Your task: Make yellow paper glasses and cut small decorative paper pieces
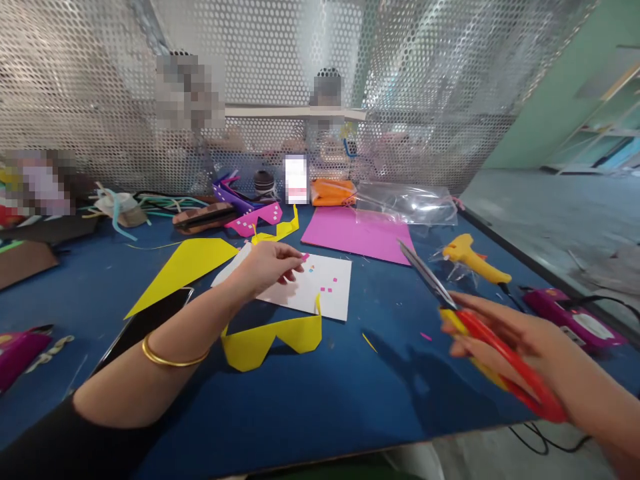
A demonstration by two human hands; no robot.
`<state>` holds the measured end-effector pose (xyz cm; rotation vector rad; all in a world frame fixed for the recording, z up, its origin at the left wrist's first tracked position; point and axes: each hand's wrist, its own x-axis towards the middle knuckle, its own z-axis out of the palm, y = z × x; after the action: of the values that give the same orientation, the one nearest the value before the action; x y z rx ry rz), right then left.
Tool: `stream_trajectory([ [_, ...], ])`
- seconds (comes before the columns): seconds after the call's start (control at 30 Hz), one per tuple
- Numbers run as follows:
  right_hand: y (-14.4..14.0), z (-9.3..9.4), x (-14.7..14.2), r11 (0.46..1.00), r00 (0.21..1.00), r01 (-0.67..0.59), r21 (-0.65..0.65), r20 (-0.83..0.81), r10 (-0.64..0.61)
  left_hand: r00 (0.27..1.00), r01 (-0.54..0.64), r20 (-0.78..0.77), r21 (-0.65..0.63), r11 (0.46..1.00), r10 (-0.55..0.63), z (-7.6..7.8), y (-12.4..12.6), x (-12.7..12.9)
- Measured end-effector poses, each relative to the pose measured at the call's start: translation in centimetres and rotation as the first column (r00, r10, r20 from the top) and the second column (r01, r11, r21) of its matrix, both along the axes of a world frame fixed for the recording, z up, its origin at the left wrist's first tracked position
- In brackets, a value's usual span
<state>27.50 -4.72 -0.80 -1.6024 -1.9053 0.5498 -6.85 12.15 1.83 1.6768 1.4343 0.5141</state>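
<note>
The person's left hand [273, 267], in the middle of the frame, pinches with the fingertips a small pink piece [305, 257] over a white rectangular sheet of paper [335, 307]. On this paper, right of the fingers, lie a few small pink squares [323, 289]. The right hand [525, 330], at the right of the frame, has its grip wrapped around the handles of metal scissors with red and yellow handles [465, 320]; the blades point to the upper left.

Just below the paper, a pair of folded yellow glasses [303, 333] rests on the blue desk [350, 407]. The left forearm crosses the lower left and hides part of a dark flat object with a light edge [140, 327]; the left hand covers some of the paper. Left of centre lies a flat yellow sheet [185, 267].

Behind the paper are pink glasses with pale squares [255, 220] and a flat pink sheet [360, 233], whose upper right part a clear plastic bag [413, 203] overlaps. Near the scissors, at the right, lie a yellow glue gun [475, 260] and a magenta box-like object [575, 320].
</note>
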Motion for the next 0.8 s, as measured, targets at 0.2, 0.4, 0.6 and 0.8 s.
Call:
stream_trajectory([
  [0.2, 7.5, 2.7, -7.7, 0.856, 0.732, -0.368, -0.364, -0.681, 0.026, 0.974, 0.035, 0.226, -0.256, 0.966, 0.025, -0.2, -0.9, 2.2],
  [0.4, 10.3, 1.1, -8.2, 0.919, 0.959, -0.151, -0.365, -0.280, 0.046, 0.932, -0.048, 0.308, -0.413, 0.909, 0.189, -1.1, -0.3, 1.7],
  [0.6, 9.8, 0.4, -7.1, 0.922, 0.994, -0.112, -0.371, -0.053, 0.100, 0.864, -0.078, 0.402, -0.487, 0.870, 0.303, -1.8, -0.4, 1.6],
  [0.8, 9.8, 0.7, -7.3, 0.910, 0.993, -0.114, -0.399, -0.023, 0.114, 0.840, -0.077, 0.444, -0.473, 0.877, 0.313, -2.2, -0.9, 1.9],
])
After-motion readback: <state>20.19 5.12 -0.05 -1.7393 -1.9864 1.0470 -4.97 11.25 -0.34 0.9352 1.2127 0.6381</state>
